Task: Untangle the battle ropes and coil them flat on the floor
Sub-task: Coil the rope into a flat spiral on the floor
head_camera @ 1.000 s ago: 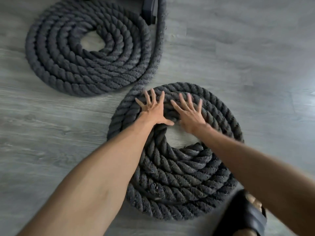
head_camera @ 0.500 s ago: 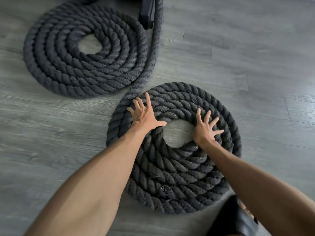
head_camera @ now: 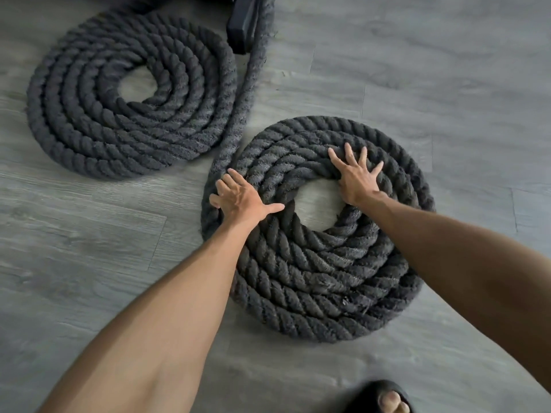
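Since half a second ago the left hand (head_camera: 238,201) has slid outward from the inner turns to the left rim of the near coil (head_camera: 322,278), and the right hand (head_camera: 356,180) has moved from the right of the centre hole to its far side. Both hands lie palm-down and released on the rope, gripping nothing; the right hand's fingers are spread wide across the turns and the left thumb points toward the hole. The near coil lies flat on the grey floor (head_camera: 447,70) as a round spiral with bare floor showing in its middle, directly under both hands. A straight run of rope (head_camera: 249,93) leaves its left rim just beyond the left hand, its length running away from the person toward a black block (head_camera: 241,25) at the far side. The far coil (head_camera: 125,120) lies flat to the left of that run, well apart from both hands. A sandalled foot (head_camera: 384,397) shows nearest the person.
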`<state>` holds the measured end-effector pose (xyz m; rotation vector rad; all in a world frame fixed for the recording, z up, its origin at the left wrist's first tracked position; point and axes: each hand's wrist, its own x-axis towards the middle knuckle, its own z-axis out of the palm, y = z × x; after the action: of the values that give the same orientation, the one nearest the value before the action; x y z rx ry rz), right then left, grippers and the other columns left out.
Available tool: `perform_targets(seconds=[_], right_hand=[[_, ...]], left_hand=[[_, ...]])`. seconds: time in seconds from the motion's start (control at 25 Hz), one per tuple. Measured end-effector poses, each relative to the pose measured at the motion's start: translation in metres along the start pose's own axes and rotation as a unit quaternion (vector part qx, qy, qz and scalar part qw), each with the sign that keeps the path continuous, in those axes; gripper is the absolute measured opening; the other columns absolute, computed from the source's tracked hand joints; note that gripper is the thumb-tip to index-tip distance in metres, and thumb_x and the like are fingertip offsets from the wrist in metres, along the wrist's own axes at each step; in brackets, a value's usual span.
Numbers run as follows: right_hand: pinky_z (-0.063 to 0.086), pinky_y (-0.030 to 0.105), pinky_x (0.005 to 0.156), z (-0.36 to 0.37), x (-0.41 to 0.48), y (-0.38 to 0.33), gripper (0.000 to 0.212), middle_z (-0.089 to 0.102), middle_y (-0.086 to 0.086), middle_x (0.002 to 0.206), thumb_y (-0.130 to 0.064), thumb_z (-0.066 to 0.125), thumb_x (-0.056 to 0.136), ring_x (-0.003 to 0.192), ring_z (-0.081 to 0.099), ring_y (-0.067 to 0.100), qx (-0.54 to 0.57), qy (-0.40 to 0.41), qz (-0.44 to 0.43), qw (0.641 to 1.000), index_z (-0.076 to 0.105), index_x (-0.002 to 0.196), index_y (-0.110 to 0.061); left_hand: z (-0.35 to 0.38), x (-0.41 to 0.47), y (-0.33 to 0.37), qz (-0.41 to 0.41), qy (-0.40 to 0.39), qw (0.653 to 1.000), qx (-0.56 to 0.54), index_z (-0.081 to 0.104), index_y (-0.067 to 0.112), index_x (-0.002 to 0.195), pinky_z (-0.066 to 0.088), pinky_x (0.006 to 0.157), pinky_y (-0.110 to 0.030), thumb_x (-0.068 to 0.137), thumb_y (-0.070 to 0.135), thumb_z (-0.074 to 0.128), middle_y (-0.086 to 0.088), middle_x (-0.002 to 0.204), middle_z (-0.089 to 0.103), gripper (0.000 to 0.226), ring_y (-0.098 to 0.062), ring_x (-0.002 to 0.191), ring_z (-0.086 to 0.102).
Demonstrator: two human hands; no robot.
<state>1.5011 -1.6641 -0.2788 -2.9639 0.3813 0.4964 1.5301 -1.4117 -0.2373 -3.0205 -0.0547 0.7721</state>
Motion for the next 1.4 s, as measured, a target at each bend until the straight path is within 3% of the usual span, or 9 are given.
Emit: perform_targets(seconds=[0.16,0.4,0.52,0.64,0.72,0.8,0.88,1.12,1.4], right_hand=[[-0.001,0.081,0.107,-0.020,0.039,0.020,0.098,-0.011,0.001,0.168,0.002,0.051,0.090,0.151,-0.014,0.041,-0.026,-0.001,-0.055,0.998,-0.004,0.158,-0.042],[-0.005,0.081,0.107,-0.045,0.064,0.034,0.100,-0.018,-0.001,0.167,0.002,0.051,0.091,0.150,-0.020,0.039,-0.028,-0.052,-0.106,0.993,-0.007,0.157,-0.045],[-0.007,0.078,0.109,-0.049,0.068,0.032,0.099,-0.017,0.001,0.167,0.002,0.051,0.088,0.151,-0.020,0.038,-0.003,-0.070,-0.099,0.993,-0.004,0.158,-0.043],[-0.010,0.071,0.114,-0.051,0.053,0.012,0.085,-0.004,0.010,0.168,-0.003,0.047,0.088,0.153,-0.013,0.036,0.103,0.000,-0.020,0.995,0.013,0.159,-0.033],[-0.017,0.069,0.110,-0.040,0.032,0.005,0.082,-0.006,0.017,0.167,-0.013,0.051,0.087,0.152,-0.015,0.039,0.134,0.074,0.143,0.978,0.012,0.159,-0.026],[-0.016,0.073,0.107,-0.027,0.012,0.012,0.090,-0.016,0.027,0.162,-0.036,0.056,0.090,0.149,-0.020,0.045,0.152,0.051,0.294,0.942,0.000,0.159,-0.018],[-0.003,0.080,0.108,-0.012,0.003,0.018,0.099,-0.017,0.034,0.159,-0.055,0.052,0.091,0.148,-0.019,0.049,0.154,0.009,0.356,0.922,-0.002,0.159,-0.008],[-0.003,0.082,0.105,-0.015,0.032,0.022,0.094,-0.019,0.040,0.155,-0.052,0.045,0.097,0.144,-0.020,0.055,0.159,-0.049,0.340,0.926,-0.005,0.157,0.000],[0.006,0.072,0.115,-0.079,0.120,0.024,0.096,-0.028,0.024,0.160,-0.047,0.056,0.098,0.149,-0.023,0.043,0.125,-0.131,0.284,0.942,-0.009,0.159,-0.012]], left_hand=[[-0.007,-0.004,0.032,-0.040,-0.012,0.999,-0.010,0.001,-0.002,0.154,0.038,0.090,-0.044,0.053,0.093,0.058,-0.017,0.149,0.023,0.150,-0.032,0.133,0.028],[-0.032,0.008,0.046,-0.084,-0.088,0.991,-0.052,0.016,0.003,0.151,0.034,0.106,-0.051,0.067,0.089,0.051,-0.016,0.152,0.024,0.125,-0.034,0.139,0.027],[-0.049,0.026,0.062,-0.024,0.002,0.999,-0.028,0.027,0.007,0.144,0.027,0.109,-0.060,0.074,0.081,0.053,-0.019,0.149,0.028,0.105,-0.038,0.138,0.028],[-0.068,0.064,0.095,0.124,0.029,0.992,-0.013,0.010,0.014,0.153,0.008,0.113,-0.068,0.073,0.079,0.058,-0.023,0.158,0.012,0.113,-0.041,0.147,0.008],[-0.083,0.094,0.118,0.182,-0.019,0.983,-0.005,-0.006,0.019,0.156,0.000,0.114,-0.068,0.070,0.079,0.061,-0.023,0.162,-0.003,0.125,-0.041,0.149,-0.008],[-0.093,0.119,0.140,0.232,-0.043,0.971,0.024,-0.016,0.021,0.155,-0.002,0.113,-0.070,0.064,0.081,0.065,-0.023,0.161,-0.014,0.136,-0.042,0.148,-0.017],[-0.093,0.133,0.156,0.278,-0.055,0.956,0.076,-0.023,0.022,0.153,-0.006,0.109,-0.074,0.056,0.083,0.068,-0.023,0.159,-0.022,0.147,-0.043,0.146,-0.021],[-0.090,0.157,0.157,0.256,-0.071,0.963,0.051,-0.025,0.016,0.152,0.009,0.114,-0.065,0.046,0.084,0.073,-0.024,0.161,-0.007,0.160,-0.039,0.150,-0.004],[-0.107,0.195,0.147,0.179,-0.028,0.984,-0.005,-0.012,0.007,0.154,0.027,0.104,-0.058,0.043,0.087,0.070,-0.024,0.155,0.017,0.159,-0.038,0.139,0.020]])
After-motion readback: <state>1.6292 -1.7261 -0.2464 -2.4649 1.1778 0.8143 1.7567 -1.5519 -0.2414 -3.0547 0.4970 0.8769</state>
